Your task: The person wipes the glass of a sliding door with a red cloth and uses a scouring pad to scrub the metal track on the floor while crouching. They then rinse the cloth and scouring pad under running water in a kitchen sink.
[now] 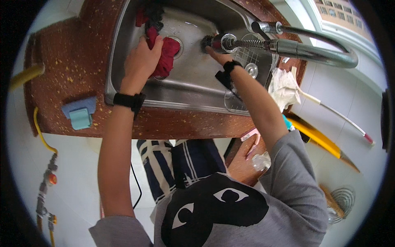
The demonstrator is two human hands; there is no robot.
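My left hand [142, 57] grips a bunched red cloth [168, 54] in the left part of a stainless-steel sink [193, 72]. Part of the cloth lies beside the round drain [181, 49]. Beyond those fingers, a dark, rough-looking bundle [154, 14] rests against the sink's left wall with more red fabric beside it. Under the faucet's spray head [220, 43], my right hand [218, 56] holds a dark scrubber [206, 43]. The spray head hides part of that hand and the scrubber.
The faucet's spout [318, 55] arches in from the right. A wire rack [247, 55] sits in the sink's right end. On the speckled counter [71, 55] lie a blue sponge [80, 105] and a turquoise piece [81, 119]. A yellow-handled saw [318, 134] hangs at right.
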